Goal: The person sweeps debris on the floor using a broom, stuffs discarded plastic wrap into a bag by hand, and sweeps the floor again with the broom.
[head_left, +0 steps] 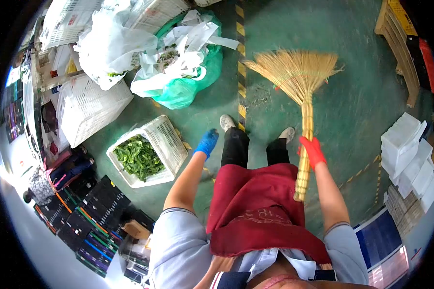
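Note:
A straw broom (307, 111) points away from me, its fanned bristles (296, 72) spread over the green floor. My right hand (312, 151), in a red glove, is wrapped round the broom's handle, whose butt end lies beside my dark red apron. In a blue glove, my left hand (208, 142) hangs to the left of my leg, touching nothing that I can see; how its fingers are set is too small to tell. Left of it stands a white crate (171, 149) holding green leafy vegetables (139, 158).
A green bag (182, 94) stuffed with white plastic scraps stands ahead on the left, beside white crates (94, 106). Black crates (101, 204) and a person (41, 185) are at the far left. At the right are a wooden pallet (400, 53) and white boxes (402, 144).

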The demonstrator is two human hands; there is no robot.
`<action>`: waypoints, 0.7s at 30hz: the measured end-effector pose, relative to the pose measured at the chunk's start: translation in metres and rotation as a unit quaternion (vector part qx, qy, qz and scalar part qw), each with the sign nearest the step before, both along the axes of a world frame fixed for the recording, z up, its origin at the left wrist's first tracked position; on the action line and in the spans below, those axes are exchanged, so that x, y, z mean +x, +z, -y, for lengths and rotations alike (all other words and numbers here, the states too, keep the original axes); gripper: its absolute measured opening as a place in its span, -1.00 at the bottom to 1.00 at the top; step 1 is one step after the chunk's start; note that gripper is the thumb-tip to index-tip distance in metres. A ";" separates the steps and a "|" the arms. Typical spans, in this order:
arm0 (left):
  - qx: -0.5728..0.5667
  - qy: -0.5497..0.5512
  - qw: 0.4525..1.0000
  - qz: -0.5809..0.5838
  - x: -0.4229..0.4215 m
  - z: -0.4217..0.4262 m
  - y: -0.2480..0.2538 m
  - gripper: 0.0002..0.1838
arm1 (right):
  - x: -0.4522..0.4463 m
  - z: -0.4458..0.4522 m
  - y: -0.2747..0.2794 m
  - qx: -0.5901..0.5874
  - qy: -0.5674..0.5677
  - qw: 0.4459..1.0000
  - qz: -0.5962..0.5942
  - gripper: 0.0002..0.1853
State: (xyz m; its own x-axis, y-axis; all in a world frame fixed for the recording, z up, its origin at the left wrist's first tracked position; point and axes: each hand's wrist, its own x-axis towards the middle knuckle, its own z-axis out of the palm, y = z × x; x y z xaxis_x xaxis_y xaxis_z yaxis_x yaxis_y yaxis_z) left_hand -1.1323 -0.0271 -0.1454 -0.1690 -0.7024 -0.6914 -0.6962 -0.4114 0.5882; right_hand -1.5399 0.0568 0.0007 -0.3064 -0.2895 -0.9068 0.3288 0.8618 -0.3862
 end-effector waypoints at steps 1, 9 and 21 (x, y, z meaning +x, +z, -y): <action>0.062 0.033 0.997 -0.015 0.000 -0.012 0.003 -0.65 | 0.007 0.008 -0.008 -0.003 -0.001 1.000 0.005 -0.68; 0.278 0.256 0.924 -0.055 0.015 -0.041 0.013 -0.65 | 0.018 -0.086 0.006 0.128 0.162 0.978 -0.044 -0.70; 0.278 0.290 0.908 -0.120 -0.030 -0.061 0.028 -0.69 | 0.014 -0.068 -0.015 0.020 0.419 0.895 -0.150 -0.60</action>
